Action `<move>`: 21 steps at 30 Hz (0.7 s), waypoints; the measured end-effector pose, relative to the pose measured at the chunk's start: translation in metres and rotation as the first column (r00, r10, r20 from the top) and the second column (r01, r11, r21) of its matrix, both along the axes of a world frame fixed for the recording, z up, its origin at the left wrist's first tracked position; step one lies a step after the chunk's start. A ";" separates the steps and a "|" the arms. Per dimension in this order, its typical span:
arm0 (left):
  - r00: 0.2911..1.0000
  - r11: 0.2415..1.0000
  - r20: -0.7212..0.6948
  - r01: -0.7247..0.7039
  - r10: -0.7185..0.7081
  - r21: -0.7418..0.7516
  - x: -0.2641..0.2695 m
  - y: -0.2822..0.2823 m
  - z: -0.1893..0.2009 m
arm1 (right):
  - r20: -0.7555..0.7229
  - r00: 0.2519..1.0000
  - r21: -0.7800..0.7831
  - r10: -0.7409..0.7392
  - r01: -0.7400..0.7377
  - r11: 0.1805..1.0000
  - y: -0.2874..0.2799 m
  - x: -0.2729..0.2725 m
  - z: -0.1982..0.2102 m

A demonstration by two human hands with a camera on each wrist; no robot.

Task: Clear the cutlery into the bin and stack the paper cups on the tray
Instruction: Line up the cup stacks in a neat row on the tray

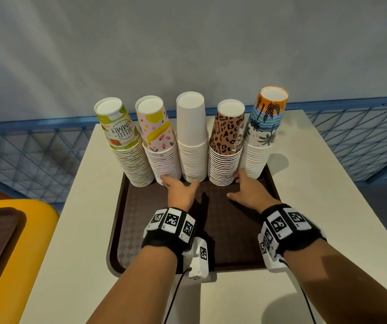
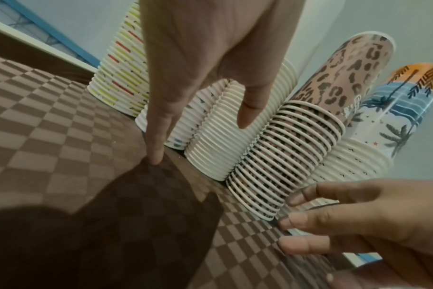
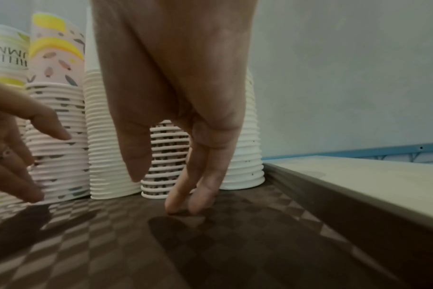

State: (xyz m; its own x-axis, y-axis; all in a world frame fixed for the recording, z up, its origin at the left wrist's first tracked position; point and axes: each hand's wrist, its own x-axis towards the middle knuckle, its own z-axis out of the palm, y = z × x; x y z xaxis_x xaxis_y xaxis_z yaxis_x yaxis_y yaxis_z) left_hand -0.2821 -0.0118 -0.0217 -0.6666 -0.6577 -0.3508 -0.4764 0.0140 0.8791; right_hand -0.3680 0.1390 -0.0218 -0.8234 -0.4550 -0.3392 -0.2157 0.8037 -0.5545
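From the head camera I see five upside-down cup stacks (image 1: pixel 192 139) lined along the far edge of the brown tray (image 1: pixel 122 242), my left hand (image 1: pixel 180 191) and right hand (image 1: pixel 248 190) low before them, fingers loose, holding nothing. On the left wrist, my straight fingertips (image 2: pixel 157 154) touch the tray floor beside the stacks. On the right wrist, two extended fingers (image 3: pixel 185 197) rest on the tray before the leopard stack (image 3: pixel 165 162).

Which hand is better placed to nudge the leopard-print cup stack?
Probably the right hand: its fingertips sit at the base of the leopard-print paper cup stack, while the left hand is nearer the pink stack.
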 end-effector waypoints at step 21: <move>0.967 0.887 0.224 -0.007 0.124 -0.461 0.057 -0.062 0.004 | -0.301 0.945 0.079 -0.127 0.157 0.984 0.018 0.014 0.006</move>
State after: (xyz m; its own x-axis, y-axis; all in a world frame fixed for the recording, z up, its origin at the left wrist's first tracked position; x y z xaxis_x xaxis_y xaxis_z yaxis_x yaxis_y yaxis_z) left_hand -0.2250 -0.0742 -0.0182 -0.5498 -0.8222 -0.1470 -0.6857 0.3438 0.6416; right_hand -0.3542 0.1568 -0.0162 -0.9469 -0.3019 -0.1103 -0.2361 0.8861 -0.3988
